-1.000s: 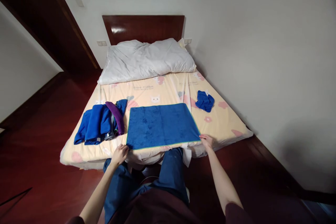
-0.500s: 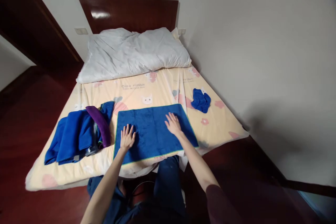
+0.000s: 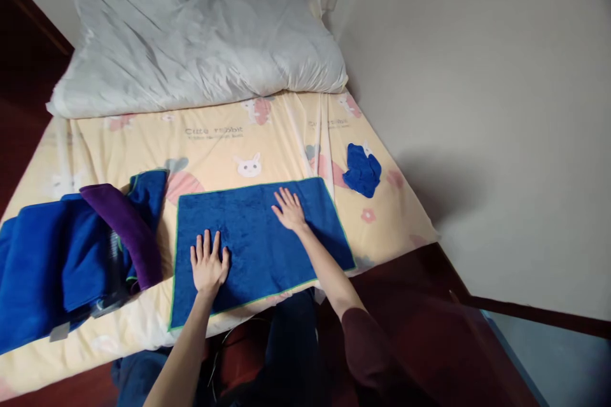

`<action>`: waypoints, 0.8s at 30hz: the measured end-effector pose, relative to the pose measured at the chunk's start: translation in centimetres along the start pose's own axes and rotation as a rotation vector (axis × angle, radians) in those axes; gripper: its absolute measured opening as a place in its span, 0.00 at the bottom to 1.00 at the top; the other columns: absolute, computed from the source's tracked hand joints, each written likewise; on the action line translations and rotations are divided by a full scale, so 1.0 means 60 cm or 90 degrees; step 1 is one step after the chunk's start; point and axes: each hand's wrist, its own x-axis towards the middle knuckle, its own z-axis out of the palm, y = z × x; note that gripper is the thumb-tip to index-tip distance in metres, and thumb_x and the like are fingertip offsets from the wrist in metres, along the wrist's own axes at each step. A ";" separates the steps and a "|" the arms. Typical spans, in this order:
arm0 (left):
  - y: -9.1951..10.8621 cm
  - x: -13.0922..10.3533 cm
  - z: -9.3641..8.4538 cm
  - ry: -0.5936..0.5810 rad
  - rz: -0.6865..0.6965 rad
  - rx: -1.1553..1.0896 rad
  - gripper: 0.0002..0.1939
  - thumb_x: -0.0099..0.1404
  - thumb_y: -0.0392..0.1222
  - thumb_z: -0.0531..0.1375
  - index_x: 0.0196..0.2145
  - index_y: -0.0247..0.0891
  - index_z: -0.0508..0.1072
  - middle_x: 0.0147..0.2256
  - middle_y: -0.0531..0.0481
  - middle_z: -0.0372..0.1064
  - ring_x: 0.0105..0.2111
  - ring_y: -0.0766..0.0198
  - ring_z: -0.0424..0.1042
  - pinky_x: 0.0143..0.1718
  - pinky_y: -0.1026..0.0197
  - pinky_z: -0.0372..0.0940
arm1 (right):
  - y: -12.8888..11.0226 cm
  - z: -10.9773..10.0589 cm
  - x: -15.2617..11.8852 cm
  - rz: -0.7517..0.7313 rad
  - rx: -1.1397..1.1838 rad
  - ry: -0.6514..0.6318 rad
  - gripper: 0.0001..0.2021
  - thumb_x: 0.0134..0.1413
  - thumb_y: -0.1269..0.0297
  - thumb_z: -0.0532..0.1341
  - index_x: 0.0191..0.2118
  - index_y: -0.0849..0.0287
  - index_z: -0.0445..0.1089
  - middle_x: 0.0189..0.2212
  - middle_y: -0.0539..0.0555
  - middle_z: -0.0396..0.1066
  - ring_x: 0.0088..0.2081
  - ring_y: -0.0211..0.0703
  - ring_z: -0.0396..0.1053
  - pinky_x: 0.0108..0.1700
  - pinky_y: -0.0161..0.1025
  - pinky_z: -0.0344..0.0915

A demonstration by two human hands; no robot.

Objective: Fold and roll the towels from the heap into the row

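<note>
A blue towel (image 3: 252,241) with a green edge lies spread out near the front edge of the bed. My left hand (image 3: 209,264) rests flat on its left part, fingers apart. On the upper right part lies my right hand (image 3: 290,210), palm down with the fingers spread. Neither hand grips anything. To the left sit several folded blue cloths (image 3: 38,254), with a rolled purple cloth (image 3: 126,229) across them. A small crumpled blue cloth (image 3: 363,170) lies right of the towel.
The bed (image 3: 205,159) has a pale yellow sheet with rabbit and carrot prints. A long white pillow or quilt (image 3: 205,44) spans its head end. A grey-white wall (image 3: 468,108) rises along the right side. Dark red floor (image 3: 405,305) shows at the front.
The camera view has moved closer and tilted down. My right hand has slid left and away from me over the towel; my left hand stays flat on it.
</note>
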 end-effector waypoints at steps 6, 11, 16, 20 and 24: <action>0.002 0.001 0.003 -0.014 -0.025 -0.021 0.34 0.74 0.47 0.49 0.75 0.45 0.51 0.75 0.47 0.37 0.75 0.46 0.37 0.73 0.35 0.37 | 0.179 -0.062 0.024 0.192 -0.051 0.041 0.35 0.73 0.50 0.42 0.76 0.67 0.44 0.77 0.60 0.38 0.77 0.47 0.35 0.77 0.51 0.30; 0.003 0.003 0.002 -0.034 -0.035 -0.039 0.34 0.74 0.47 0.50 0.75 0.47 0.50 0.76 0.50 0.35 0.75 0.45 0.36 0.74 0.35 0.35 | 0.222 -0.074 0.031 0.210 -0.074 0.057 0.35 0.73 0.50 0.40 0.76 0.67 0.43 0.76 0.60 0.39 0.77 0.47 0.37 0.77 0.51 0.30; 0.006 0.003 0.000 -0.036 -0.035 -0.021 0.33 0.74 0.47 0.50 0.74 0.43 0.53 0.75 0.48 0.37 0.75 0.46 0.37 0.74 0.37 0.35 | 0.178 -0.098 0.038 0.250 -0.089 0.040 0.34 0.74 0.55 0.41 0.75 0.75 0.43 0.76 0.64 0.38 0.77 0.51 0.32 0.76 0.56 0.24; 0.007 0.001 -0.003 -0.024 -0.031 -0.024 0.33 0.73 0.47 0.50 0.73 0.42 0.55 0.75 0.46 0.39 0.75 0.47 0.37 0.73 0.37 0.35 | 0.032 -0.071 0.007 0.173 -0.081 0.051 0.33 0.75 0.57 0.41 0.74 0.77 0.40 0.76 0.64 0.34 0.77 0.54 0.22 0.73 0.61 0.19; 0.003 -0.002 -0.006 -0.012 -0.027 -0.027 0.33 0.73 0.46 0.49 0.73 0.40 0.56 0.75 0.44 0.39 0.75 0.45 0.37 0.73 0.35 0.35 | -0.142 0.019 -0.063 -0.004 -0.015 0.019 0.34 0.74 0.51 0.41 0.76 0.66 0.41 0.76 0.56 0.35 0.78 0.51 0.28 0.76 0.58 0.25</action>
